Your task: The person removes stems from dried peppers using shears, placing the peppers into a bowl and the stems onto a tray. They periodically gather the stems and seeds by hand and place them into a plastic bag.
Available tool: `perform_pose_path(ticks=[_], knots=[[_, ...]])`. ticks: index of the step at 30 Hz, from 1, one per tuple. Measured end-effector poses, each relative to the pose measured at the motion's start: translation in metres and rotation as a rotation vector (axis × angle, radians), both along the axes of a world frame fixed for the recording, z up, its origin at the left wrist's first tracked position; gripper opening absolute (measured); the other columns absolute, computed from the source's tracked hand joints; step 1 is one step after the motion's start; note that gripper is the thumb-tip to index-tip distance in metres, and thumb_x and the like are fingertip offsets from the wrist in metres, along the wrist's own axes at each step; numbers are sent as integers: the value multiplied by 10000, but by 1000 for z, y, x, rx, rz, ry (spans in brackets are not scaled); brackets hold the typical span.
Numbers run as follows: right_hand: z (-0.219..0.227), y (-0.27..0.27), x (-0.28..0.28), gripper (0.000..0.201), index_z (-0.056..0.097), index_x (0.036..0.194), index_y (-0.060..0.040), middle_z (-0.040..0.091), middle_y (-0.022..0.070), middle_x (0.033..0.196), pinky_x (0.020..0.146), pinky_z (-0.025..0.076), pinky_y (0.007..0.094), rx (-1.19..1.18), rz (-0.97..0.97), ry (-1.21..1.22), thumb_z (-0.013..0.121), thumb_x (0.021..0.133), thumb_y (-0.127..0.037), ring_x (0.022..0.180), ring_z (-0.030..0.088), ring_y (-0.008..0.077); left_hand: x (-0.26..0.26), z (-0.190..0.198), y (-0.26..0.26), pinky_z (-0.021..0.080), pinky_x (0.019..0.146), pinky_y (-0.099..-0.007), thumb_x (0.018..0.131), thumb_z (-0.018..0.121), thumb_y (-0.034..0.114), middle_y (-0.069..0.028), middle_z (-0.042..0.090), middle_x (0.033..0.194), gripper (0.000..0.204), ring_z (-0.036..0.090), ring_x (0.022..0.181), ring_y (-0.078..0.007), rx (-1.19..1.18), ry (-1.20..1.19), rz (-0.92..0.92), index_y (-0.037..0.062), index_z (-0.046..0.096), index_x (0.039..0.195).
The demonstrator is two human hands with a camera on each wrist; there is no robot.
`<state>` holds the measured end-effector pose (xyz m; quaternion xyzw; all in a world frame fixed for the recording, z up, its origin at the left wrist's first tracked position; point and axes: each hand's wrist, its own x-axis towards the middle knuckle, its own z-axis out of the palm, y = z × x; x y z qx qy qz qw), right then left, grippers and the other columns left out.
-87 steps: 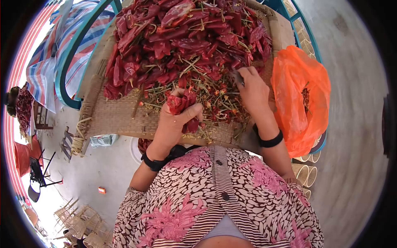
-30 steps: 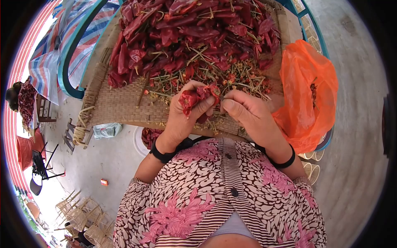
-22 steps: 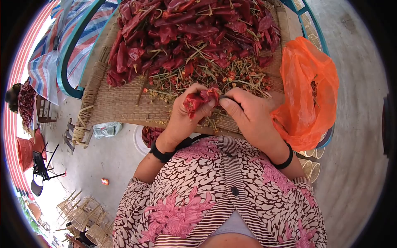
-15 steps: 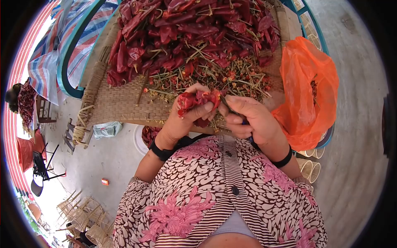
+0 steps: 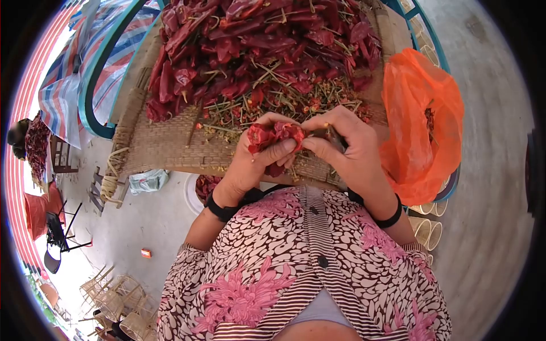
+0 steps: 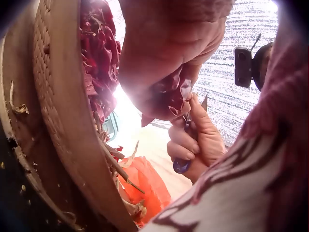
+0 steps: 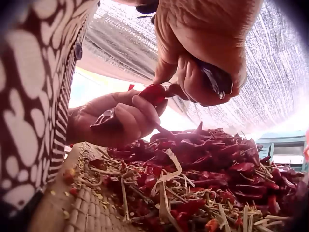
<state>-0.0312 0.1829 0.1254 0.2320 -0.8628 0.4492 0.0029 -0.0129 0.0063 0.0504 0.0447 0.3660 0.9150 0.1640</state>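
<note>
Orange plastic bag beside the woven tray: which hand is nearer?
Right. The right hand works just beside the orange plastic bag; the left hand is farther, beyond the right.

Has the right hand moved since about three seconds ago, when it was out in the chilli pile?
Yes. The right hand has come back toward the body along the woven tray, and now meets the left hand at its bunch of chillies.

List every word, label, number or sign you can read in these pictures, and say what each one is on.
None: no readable text in any view.
The orange bag, the woven tray of chillies and the striped tarp bear no lettering.
The small red box on the ground may be printed, but it is too small to read.
The scissors in the right hand show no mark; the left hand holds only chillies.
</note>
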Motion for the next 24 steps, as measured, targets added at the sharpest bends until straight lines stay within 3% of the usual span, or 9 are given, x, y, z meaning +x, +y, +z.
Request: perform_pose_path(ticks=[5, 8, 14, 17, 20, 24], knots=[[-19, 2, -3, 138, 646, 926, -22, 602, 56, 800, 653, 450, 271, -82, 8, -103, 681, 855, -134, 721, 580, 145, -1, -10, -5, 436, 572, -262, 867, 629, -2, -36, 570, 780, 214, 515, 607, -105, 75, -2, -80, 32, 533, 1055], [-24, 1, -2, 153, 631, 932, -17, 601, 35, 800, 627, 435, 265, -108, -27, -250, 648, 897, -165, 700, 563, 135, -2, -15, -5, 413, 552, -258, 858, 623, -28, -30, 549, 760, 215, 485, 582, -95, -8, -74, -88, 44, 535, 1040], [-33, 10, -8, 131, 590, 972, -41, 529, -15, 732, 434, 319, 215, -846, 131, -1222, 556, 965, -167, 487, 400, 43, -5, -19, -10, 361, 516, -257, 850, 622, -34, -13, 492, 702, 195, 409, 541, -78, 243, -155, -244, 55, 530, 996], [-31, 6, -7, 113, 580, 972, -52, 511, -21, 717, 386, 255, 192, -954, 3, -1420, 534, 973, -154, 438, 323, 10, -6, -21, -15, 362, 513, -262, 855, 632, -11, -25, 514, 720, 199, 422, 547, -85, 320, -132, -327, 45, 536, 1020], [-42, 7, -9, 129, 580, 976, -48, 542, -7, 744, 395, 266, 190, -1127, 62, -1474, 549, 968, -173, 442, 341, 16, -3, -11, -13, 378, 523, -261, 861, 648, 24, -40, 536, 742, 220, 454, 570, -101, 146, 16, -257, 37, 543, 1054], [-22, 3, 0, 134, 585, 995, -45, 583, 1, 788, 404, 278, 186, -830, -151, -939, 600, 941, -167, 462, 369, 4, -2, -15, -11, 415, 562, -271, 866, 658, 54, -53, 552, 769, 249, 494, 610, -124, 204, 4, -140, 34, 544, 1086]])
